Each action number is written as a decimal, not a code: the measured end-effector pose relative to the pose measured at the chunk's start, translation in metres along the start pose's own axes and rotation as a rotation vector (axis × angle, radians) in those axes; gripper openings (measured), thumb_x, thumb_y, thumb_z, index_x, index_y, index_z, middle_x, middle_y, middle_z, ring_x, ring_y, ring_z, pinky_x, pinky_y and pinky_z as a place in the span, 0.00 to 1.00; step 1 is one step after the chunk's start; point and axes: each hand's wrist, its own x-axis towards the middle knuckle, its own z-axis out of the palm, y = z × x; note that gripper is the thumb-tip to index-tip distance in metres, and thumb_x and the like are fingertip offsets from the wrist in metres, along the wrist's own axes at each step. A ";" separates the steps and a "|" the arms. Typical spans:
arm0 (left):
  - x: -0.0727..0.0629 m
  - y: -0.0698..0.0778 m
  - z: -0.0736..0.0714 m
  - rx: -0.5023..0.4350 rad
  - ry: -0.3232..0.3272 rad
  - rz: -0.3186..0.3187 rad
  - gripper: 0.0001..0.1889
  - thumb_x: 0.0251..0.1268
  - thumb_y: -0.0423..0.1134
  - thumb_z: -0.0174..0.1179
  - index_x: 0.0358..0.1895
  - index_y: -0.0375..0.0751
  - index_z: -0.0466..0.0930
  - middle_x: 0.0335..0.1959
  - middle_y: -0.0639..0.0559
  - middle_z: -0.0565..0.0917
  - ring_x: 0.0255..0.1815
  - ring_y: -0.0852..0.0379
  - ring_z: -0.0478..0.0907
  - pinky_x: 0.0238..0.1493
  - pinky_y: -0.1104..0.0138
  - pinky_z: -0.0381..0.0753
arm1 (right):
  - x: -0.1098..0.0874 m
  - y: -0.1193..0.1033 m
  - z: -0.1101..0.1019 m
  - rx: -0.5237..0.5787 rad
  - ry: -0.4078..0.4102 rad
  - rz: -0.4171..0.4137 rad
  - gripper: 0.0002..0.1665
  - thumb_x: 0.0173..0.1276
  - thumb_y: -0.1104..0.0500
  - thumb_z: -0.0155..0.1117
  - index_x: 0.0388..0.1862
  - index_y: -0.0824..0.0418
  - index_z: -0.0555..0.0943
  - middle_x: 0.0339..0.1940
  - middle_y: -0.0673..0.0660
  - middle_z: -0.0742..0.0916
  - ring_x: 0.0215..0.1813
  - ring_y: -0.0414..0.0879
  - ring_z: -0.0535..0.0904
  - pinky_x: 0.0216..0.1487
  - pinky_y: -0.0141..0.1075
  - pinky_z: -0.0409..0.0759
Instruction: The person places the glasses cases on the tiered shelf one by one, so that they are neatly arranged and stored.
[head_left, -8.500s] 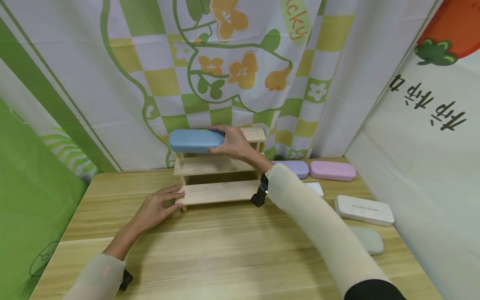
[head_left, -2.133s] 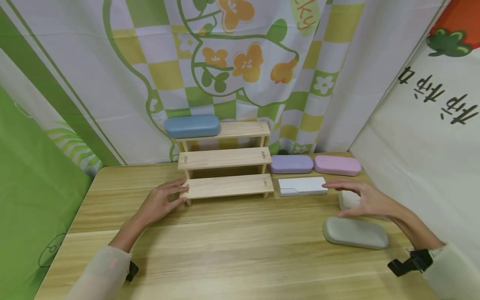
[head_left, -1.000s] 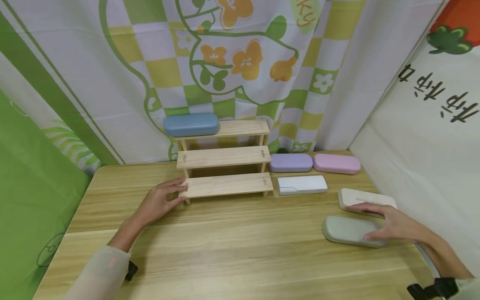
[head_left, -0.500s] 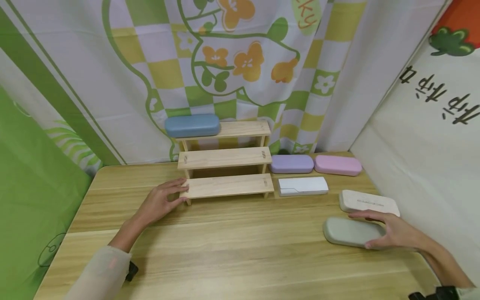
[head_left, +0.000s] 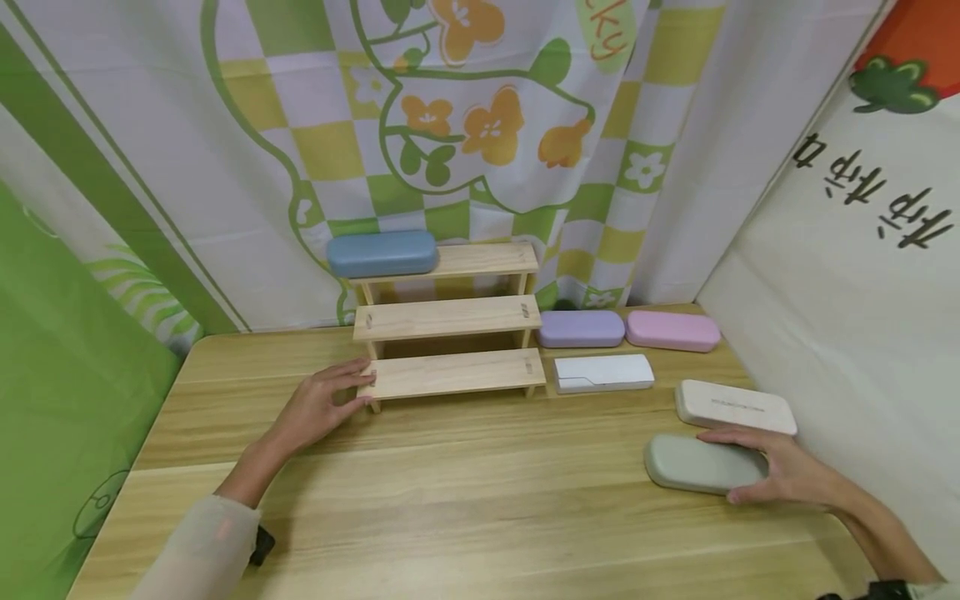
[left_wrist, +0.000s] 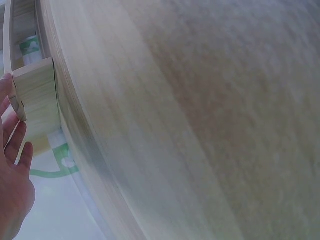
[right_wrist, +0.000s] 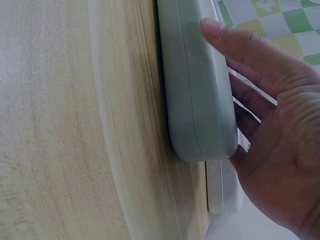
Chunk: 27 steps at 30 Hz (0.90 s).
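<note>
Head view: grey-green case sits on the table, well right of the shelf and closer to the person than the bottom tier. Axis?

— Long axis roughly parallel to the shelf's tiers, the end away from the shelf swung slightly toward the person.

Nearer hand?

— Right hand, easily. It's at the end away from the shelf, so the case body runs from the fingers back toward the shelf. I'd call that the key relation: end hold, most of the length on the shelf side.

Finger state there?

— Parted to about the case's width. Thumb on the person's side, fingers behind the far side. Reads as a pinch on the case, gap at the palm. Can't tell how hard they press.

And the left hand?

— At the shelf's left end, thumb and fingers close together, gripping the bottom tier's board. Whole shelf lies between it and the case.

Others?

— Blue case on the shelf's top tier, left end. Purple case and slim white case just right of the shelf.
</note>
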 end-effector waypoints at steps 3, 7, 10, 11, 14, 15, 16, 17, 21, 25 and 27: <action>-0.001 0.000 0.000 -0.006 0.005 -0.003 0.21 0.54 0.27 0.80 0.54 0.33 0.90 0.63 0.32 0.84 0.62 0.33 0.84 0.56 0.44 0.87 | 0.000 0.002 0.001 -0.025 0.010 -0.010 0.53 0.38 0.62 0.91 0.69 0.59 0.82 0.65 0.45 0.87 0.72 0.23 0.67 0.68 0.16 0.58; -0.001 0.000 0.000 -0.013 0.008 -0.005 0.21 0.54 0.26 0.80 0.54 0.33 0.90 0.63 0.32 0.84 0.62 0.33 0.84 0.57 0.44 0.87 | 0.000 0.005 0.003 -0.061 0.015 -0.012 0.54 0.37 0.60 0.92 0.69 0.56 0.82 0.66 0.45 0.86 0.72 0.22 0.66 0.68 0.16 0.58; 0.000 0.000 0.001 -0.017 0.008 -0.005 0.22 0.54 0.26 0.80 0.54 0.33 0.90 0.64 0.32 0.84 0.62 0.33 0.83 0.57 0.44 0.87 | -0.002 0.006 0.004 -0.086 0.022 0.003 0.55 0.37 0.58 0.93 0.70 0.53 0.81 0.67 0.45 0.86 0.72 0.21 0.65 0.66 0.15 0.58; -0.001 0.000 0.001 -0.017 0.008 -0.006 0.22 0.54 0.26 0.80 0.54 0.33 0.90 0.64 0.33 0.84 0.63 0.33 0.83 0.57 0.44 0.87 | -0.002 0.006 0.005 -0.094 0.026 0.009 0.56 0.37 0.58 0.93 0.71 0.52 0.81 0.67 0.44 0.85 0.72 0.21 0.64 0.66 0.14 0.58; -0.001 0.000 0.001 -0.019 0.007 -0.009 0.21 0.54 0.26 0.80 0.54 0.33 0.90 0.64 0.32 0.84 0.63 0.33 0.83 0.57 0.44 0.86 | -0.003 0.007 0.007 -0.119 0.042 0.017 0.55 0.36 0.57 0.94 0.70 0.53 0.82 0.68 0.43 0.85 0.72 0.21 0.65 0.65 0.14 0.58; -0.001 0.000 0.001 -0.020 0.006 -0.011 0.21 0.54 0.26 0.80 0.54 0.33 0.90 0.64 0.32 0.84 0.63 0.33 0.83 0.58 0.44 0.86 | -0.003 0.006 0.007 -0.124 0.046 0.019 0.54 0.37 0.57 0.94 0.69 0.54 0.82 0.68 0.42 0.85 0.72 0.21 0.65 0.64 0.14 0.59; -0.001 0.000 0.001 -0.019 0.006 -0.012 0.21 0.54 0.26 0.80 0.54 0.33 0.90 0.64 0.32 0.84 0.63 0.33 0.83 0.57 0.44 0.86 | -0.002 0.006 0.007 -0.127 0.048 0.021 0.54 0.37 0.57 0.94 0.69 0.55 0.82 0.68 0.41 0.84 0.72 0.21 0.65 0.64 0.14 0.59; -0.001 0.000 0.001 -0.018 0.004 -0.014 0.21 0.55 0.27 0.79 0.54 0.33 0.90 0.64 0.33 0.84 0.63 0.33 0.83 0.57 0.44 0.86 | -0.002 0.006 0.008 -0.129 0.050 0.023 0.53 0.37 0.57 0.94 0.68 0.56 0.83 0.68 0.41 0.84 0.72 0.21 0.65 0.64 0.14 0.59; -0.001 0.000 0.000 -0.015 -0.009 -0.027 0.21 0.56 0.28 0.79 0.55 0.33 0.90 0.65 0.34 0.84 0.64 0.34 0.83 0.58 0.45 0.86 | -0.001 0.003 0.008 -0.133 0.054 0.038 0.51 0.38 0.57 0.94 0.67 0.56 0.84 0.67 0.40 0.84 0.71 0.20 0.65 0.62 0.13 0.60; -0.001 0.002 -0.001 -0.020 -0.017 -0.035 0.20 0.57 0.29 0.79 0.55 0.33 0.90 0.65 0.34 0.83 0.65 0.35 0.83 0.60 0.46 0.86 | -0.001 0.001 0.008 -0.129 0.066 0.057 0.49 0.39 0.57 0.94 0.65 0.57 0.85 0.68 0.38 0.83 0.71 0.19 0.64 0.63 0.14 0.60; 0.000 0.002 -0.002 -0.022 -0.019 -0.035 0.20 0.57 0.29 0.79 0.55 0.33 0.90 0.65 0.34 0.83 0.65 0.35 0.82 0.60 0.46 0.86 | 0.000 0.000 0.008 -0.120 0.070 0.066 0.48 0.40 0.57 0.93 0.65 0.58 0.85 0.69 0.36 0.81 0.71 0.19 0.64 0.64 0.14 0.59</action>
